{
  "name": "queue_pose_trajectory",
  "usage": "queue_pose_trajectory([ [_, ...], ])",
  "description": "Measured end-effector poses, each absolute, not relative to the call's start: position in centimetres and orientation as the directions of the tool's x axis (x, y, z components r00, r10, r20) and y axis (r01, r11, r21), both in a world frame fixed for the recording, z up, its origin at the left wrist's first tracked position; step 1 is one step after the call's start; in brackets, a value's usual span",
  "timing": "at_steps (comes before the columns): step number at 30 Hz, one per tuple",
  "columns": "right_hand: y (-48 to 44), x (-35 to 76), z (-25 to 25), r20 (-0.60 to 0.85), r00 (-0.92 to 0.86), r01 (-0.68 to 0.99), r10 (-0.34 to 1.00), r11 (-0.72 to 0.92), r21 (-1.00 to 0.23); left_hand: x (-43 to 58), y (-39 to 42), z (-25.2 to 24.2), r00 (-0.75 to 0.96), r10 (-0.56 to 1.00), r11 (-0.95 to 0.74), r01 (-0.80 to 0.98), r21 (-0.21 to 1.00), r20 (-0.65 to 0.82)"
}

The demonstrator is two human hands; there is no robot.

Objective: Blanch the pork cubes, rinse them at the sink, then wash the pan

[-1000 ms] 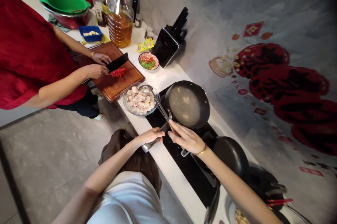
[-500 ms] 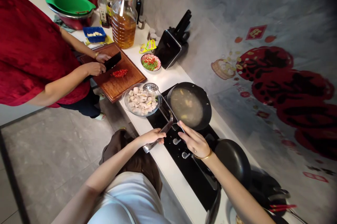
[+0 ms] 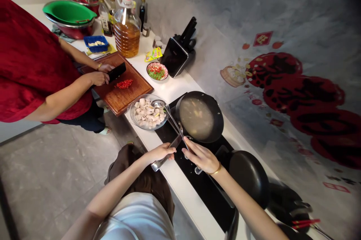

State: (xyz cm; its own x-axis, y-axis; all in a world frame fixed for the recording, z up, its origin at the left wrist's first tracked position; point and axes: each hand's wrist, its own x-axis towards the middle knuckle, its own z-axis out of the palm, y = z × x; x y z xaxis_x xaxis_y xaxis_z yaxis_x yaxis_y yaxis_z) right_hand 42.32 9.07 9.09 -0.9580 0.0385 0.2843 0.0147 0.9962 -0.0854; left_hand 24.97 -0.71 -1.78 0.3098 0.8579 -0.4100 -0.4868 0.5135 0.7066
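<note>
My left hand [image 3: 163, 152] is closed around the handle of a dark wok [image 3: 220, 116], which sits on the black stove and holds cloudy liquid with a few pale bits. In my right hand [image 3: 203, 157] is the long thin handle of a skimmer [image 3: 158, 103]. The skimmer's round head rests over a glass bowl [image 3: 134, 120] at the stove's far left end. Pale cubed meat [image 3: 149, 115] fills that bowl, with the skimmer head lying at its upper right part.
Beside me a person in red holds a cleaver [image 3: 117, 71] over a wooden cutting board [image 3: 135, 89] with chopped red chilli [image 3: 124, 83]. A knife block [image 3: 174, 56], small bowl [image 3: 157, 71] and oil jug [image 3: 126, 33] stand behind. A second pan [image 3: 248, 176] lies to the right.
The view has shifted slightly. My right hand has turned the skimmer a little, so its head looks more tilted over the meat. My left hand keeps its grip on the wok handle.
</note>
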Motion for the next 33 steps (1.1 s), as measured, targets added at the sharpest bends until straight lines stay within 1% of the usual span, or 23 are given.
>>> queue_pose_trajectory([
  [3, 9.5, 42.6, 9.0, 0.274, -0.961, 0.016, 0.029, 0.999, -0.048, 25.1, -0.7, -1.8, 0.310, 0.855, 0.518, -0.482, 0.706, -0.416],
  [8, 9.9, 42.6, 9.0, 0.276, -0.961, 0.014, 0.031, 0.998, -0.066, 25.3, -0.7, -2.3, 0.308, 0.860, 0.509, -0.484, 0.712, -0.406],
  [10, 9.9, 42.6, 9.0, 0.286, -0.957, 0.034, 0.048, 0.998, -0.055, 25.3, -0.7, -2.3, 0.304, 0.862, 0.507, -0.481, 0.715, -0.406],
  [13, 9.8, 42.6, 9.0, 0.275, -0.961, 0.021, 0.031, 0.999, -0.042, 25.2, -0.8, -2.0, 0.311, 0.859, 0.510, -0.475, 0.717, -0.405],
  [19, 9.8, 42.4, 8.8, 0.299, -0.954, 0.010, 0.038, 0.996, -0.093, 24.9, -0.8, -1.3, 0.312, 0.854, 0.519, -0.457, 0.722, -0.416],
  [21, 9.6, 42.6, 8.9, 0.309, -0.949, 0.026, 0.070, 0.989, -0.145, 24.8, -0.8, -1.2, 0.316, 0.851, 0.524, -0.452, 0.722, -0.419],
  [22, 9.4, 42.7, 9.0, 0.323, -0.940, 0.048, 0.110, 0.980, -0.195, 24.8, -0.8, -1.2, 0.318, 0.850, 0.526, -0.450, 0.722, -0.421],
  [24, 9.0, 43.2, 9.6, 0.398, -0.879, 0.119, 0.263, 0.929, -0.351, 24.9, -0.9, -1.4, 0.318, 0.847, 0.530, -0.450, 0.719, -0.426],
  [26, 8.6, 43.8, 10.5, 0.501, -0.725, 0.190, 0.473, 0.837, -0.514, 25.1, -1.0, -1.7, 0.311, 0.844, 0.535, -0.449, 0.716, -0.436],
  [28, 8.5, 44.6, 11.8, 0.558, -0.512, 0.271, 0.654, 0.739, -0.618, 25.2, -1.2, -2.1, 0.304, 0.847, 0.531, -0.446, 0.720, -0.436],
  [30, 9.0, 45.8, 13.0, 0.561, -0.350, 0.379, 0.750, 0.661, -0.648, 25.3, -1.3, -2.4, 0.306, 0.851, 0.523, -0.437, 0.731, -0.426],
  [31, 9.4, 46.4, 13.4, 0.555, -0.311, 0.443, 0.772, 0.634, -0.634, 25.3, -1.3, -2.4, 0.308, 0.854, 0.518, -0.431, 0.739, -0.419],
  [33, 10.7, 48.0, 13.6, 0.542, -0.319, 0.577, 0.777, 0.613, -0.539, 25.1, -1.3, -2.3, 0.315, 0.854, 0.516, -0.413, 0.750, -0.414],
])
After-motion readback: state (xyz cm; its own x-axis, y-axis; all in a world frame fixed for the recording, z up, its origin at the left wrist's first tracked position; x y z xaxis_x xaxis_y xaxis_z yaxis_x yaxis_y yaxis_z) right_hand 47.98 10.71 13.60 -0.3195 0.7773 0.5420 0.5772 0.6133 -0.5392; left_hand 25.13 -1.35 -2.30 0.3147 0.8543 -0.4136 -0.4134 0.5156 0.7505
